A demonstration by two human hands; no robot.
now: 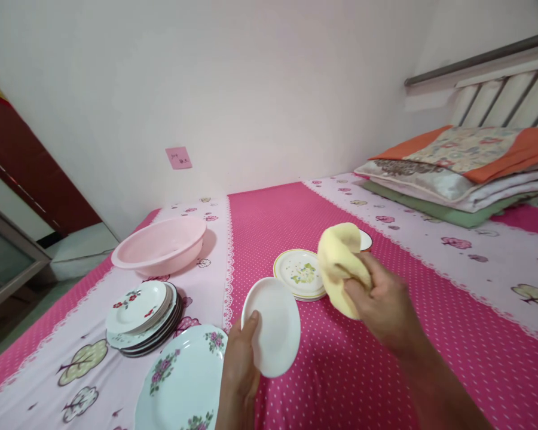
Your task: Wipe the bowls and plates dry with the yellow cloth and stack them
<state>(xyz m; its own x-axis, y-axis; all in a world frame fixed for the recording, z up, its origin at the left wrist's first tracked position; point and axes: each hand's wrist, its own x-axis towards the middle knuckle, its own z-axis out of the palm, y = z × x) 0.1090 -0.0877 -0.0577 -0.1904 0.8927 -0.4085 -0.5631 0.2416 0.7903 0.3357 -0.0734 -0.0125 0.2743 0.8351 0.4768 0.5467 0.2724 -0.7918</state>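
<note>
My left hand (pixel 242 355) grips a small plain white plate (pixel 275 328) by its left edge, thumb on the upper face, tilted above the pink bedspread. In my right hand (pixel 376 298) is a bunched yellow cloth (pixel 343 263), held up to the right of the plate and apart from it. Just behind the white plate lies a short stack of plates with yellow rims and a green print (pixel 291 269). The cloth partly covers that stack and also a white dish with a dark rim (pixel 366 240).
To the left stands a stack of flowered plates (pixel 137 313), with a large flowered platter (pixel 183 382) nearer me. A pink basin (pixel 161 248) sits behind them. Folded bedding (pixel 466 161) is piled at the right, by the white headboard (pixel 511 95). A pink note (pixel 178 157) is on the wall.
</note>
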